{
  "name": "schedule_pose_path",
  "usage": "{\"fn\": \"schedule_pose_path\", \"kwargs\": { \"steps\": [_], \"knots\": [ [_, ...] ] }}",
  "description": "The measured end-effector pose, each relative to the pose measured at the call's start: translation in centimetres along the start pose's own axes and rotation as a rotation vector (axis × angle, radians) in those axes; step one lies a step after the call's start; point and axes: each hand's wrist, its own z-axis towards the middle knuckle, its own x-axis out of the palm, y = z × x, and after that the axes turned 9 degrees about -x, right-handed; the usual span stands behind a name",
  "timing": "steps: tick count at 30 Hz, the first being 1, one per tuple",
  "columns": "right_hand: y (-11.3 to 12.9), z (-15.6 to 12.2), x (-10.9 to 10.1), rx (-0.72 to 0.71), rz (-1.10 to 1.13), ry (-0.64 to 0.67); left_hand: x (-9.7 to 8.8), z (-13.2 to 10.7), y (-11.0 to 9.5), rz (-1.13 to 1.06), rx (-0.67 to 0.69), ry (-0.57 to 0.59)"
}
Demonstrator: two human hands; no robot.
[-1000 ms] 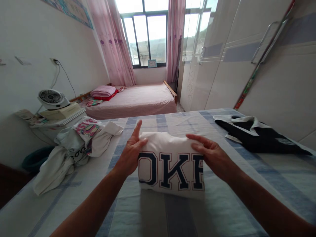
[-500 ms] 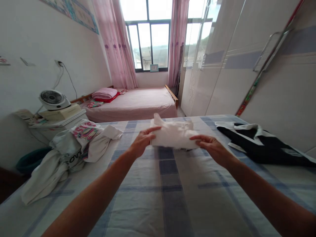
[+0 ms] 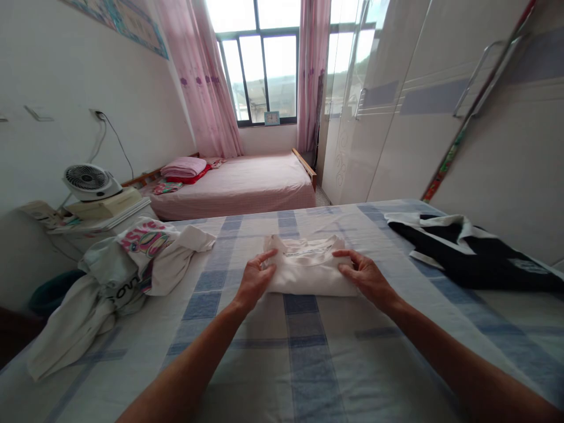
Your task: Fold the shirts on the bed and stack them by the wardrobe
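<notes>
A white shirt [image 3: 311,276], folded into a compact rectangle, lies on the checked bedsheet [image 3: 308,358] with its round neckline at the far side. My left hand [image 3: 258,273] pinches its left edge between thumb and fingers. On the opposite edge, my right hand [image 3: 363,273] grips the cloth the same way, thumb below the fingers. Both forearms reach in from the bottom of the view.
Crumpled light clothes [image 3: 127,270] with printed lettering lie on the left. A black garment with white trim [image 3: 484,252] is spread at the right. Beyond stand a pink bed [image 3: 251,182], a fan [image 3: 90,181] on a cabinet and a tall wardrobe [image 3: 409,147].
The white shirt has come closer to me and down onto the bedsheet, its neckline now showing. Both hands moved with it and still grip its sides. The view has shifted slightly.
</notes>
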Motion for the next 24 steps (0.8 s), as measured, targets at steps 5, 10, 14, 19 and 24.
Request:
{"fn": "schedule_pose_path", "kwargs": {
  "steps": [5, 10, 14, 19, 24],
  "knots": [
    [0.5, -0.2, -0.6, -0.182, -0.445, -0.040, -0.8, -0.6, 0.2, 0.416, 0.209, -0.258],
    [2.2, 1.3, 0.8, -0.538, -0.658, -0.035, 0.4, -1.5, -1.0, 0.840, 0.686, -0.163],
    [0.0, 2.7, 3.4, -0.515, -0.682, 0.177, 1.5, -0.8, 0.8, 1.082, 0.553, 0.054],
    [-2.5, 3.5, 4.3, -0.397, -0.652, 0.212, 1.4, 0.2, 2.6, 1.162, 0.476, 0.077],
    [-2.6, 3.4, 3.8, -0.295, -0.628, 0.091, 0.7, -0.4, 2.1, 1.204, 0.721, 0.094]
  ]
}}
